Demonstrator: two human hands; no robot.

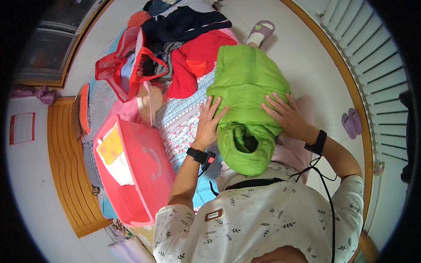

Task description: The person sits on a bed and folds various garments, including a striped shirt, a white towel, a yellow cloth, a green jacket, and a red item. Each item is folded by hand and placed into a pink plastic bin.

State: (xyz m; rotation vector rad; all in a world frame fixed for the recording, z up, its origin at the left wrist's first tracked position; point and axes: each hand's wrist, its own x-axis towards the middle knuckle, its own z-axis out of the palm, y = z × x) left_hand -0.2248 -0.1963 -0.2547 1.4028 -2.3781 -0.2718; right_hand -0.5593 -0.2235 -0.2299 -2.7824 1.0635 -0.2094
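A bright green quilted puffer jacket (pixel 247 83) lies across my lap, its collar (pixel 246 158) toward me and the collar opening dark inside. No sleeves stick out at its sides. My left hand (pixel 208 120) rests on the jacket's left edge with fingers spread. On the opposite edge, my right hand (pixel 287 117) lies palm down, fingers apart, pressing the fabric lightly. Neither hand is wrapped around anything. Black straps circle both wrists.
Left of me a pink plastic bin (pixel 151 153) holds folded white and yellow cloth (pixel 112 147). Beyond it stand a red mesh-sided bag (pixel 116 72) and heaped red garments (pixel 193 65) and dark garments (pixel 184 24) on the patterned bedding (pixel 186 127). Purple slippers (pixel 351 123) sit near the white radiator (pixel 372 65).
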